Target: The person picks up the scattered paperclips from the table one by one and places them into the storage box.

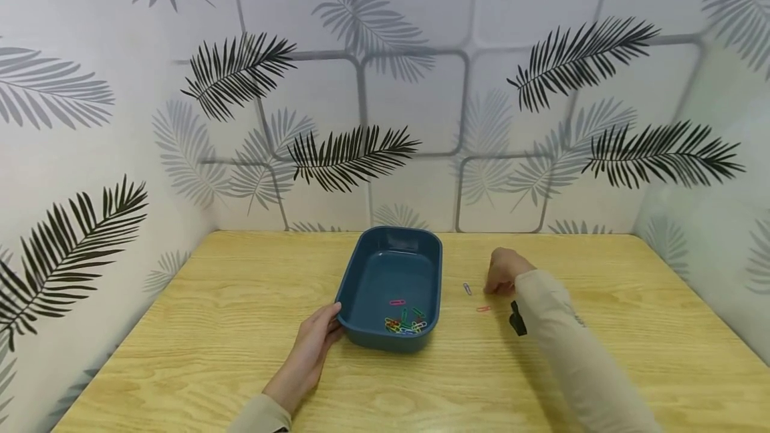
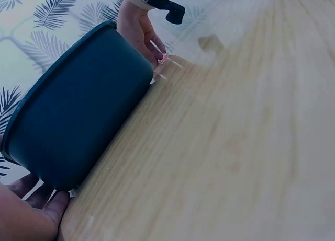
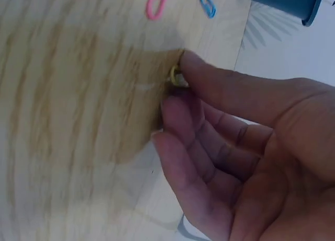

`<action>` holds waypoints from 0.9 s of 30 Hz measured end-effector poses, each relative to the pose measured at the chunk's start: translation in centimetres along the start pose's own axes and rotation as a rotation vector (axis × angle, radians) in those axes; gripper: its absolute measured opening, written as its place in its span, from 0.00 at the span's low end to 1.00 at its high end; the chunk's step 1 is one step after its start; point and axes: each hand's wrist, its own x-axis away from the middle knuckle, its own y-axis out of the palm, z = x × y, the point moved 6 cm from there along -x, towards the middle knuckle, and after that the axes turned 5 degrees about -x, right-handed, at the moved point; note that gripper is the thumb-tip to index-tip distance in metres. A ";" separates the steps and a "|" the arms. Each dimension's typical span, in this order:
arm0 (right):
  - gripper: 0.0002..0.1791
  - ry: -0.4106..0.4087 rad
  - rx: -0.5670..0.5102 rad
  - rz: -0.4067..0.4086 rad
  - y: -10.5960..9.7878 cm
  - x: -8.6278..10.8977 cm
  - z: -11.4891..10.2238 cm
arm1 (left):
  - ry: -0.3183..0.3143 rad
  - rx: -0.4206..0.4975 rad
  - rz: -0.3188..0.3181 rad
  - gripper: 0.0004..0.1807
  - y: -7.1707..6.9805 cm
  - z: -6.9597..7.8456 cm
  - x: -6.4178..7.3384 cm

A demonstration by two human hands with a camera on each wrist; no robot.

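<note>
A dark blue plastic bin (image 1: 385, 343) stands on the table, with a pile of coloured paper clips (image 1: 406, 327) in its near end. At the bin's near left corner, my left hand (image 1: 314, 343) holds the side, fingers low against the wall in the left wrist view. To the right of the bin, my right hand (image 1: 504, 271) is down at the tabletop. Its thumb and index finger pinch a yellow paper clip (image 3: 175, 75), partly hidden by the fingertips. A blue paper clip (image 1: 467, 289) and a pink paper clip (image 1: 484, 309) lie between bin and right hand.
The wooden table (image 1: 240, 299) ends at a patterned wall (image 1: 415, 105) behind, with more patterned wall at both sides. A black strap end (image 1: 518, 321) hangs from the right wrist, close over the table.
</note>
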 end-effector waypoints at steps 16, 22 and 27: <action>0.03 -0.058 -0.112 -0.084 0.4 0.0 0.4 | 0.001 0.011 -0.003 0.29 -0.1 0.1 -0.2; 0.02 -0.074 -0.092 -0.098 0.6 0.6 0.2 | 0.007 0.012 -0.014 0.30 0.1 0.1 0.0; 0.03 -0.090 -0.045 -0.062 0.8 1.1 0.1 | 0.018 0.015 -0.016 0.30 0.1 0.2 0.1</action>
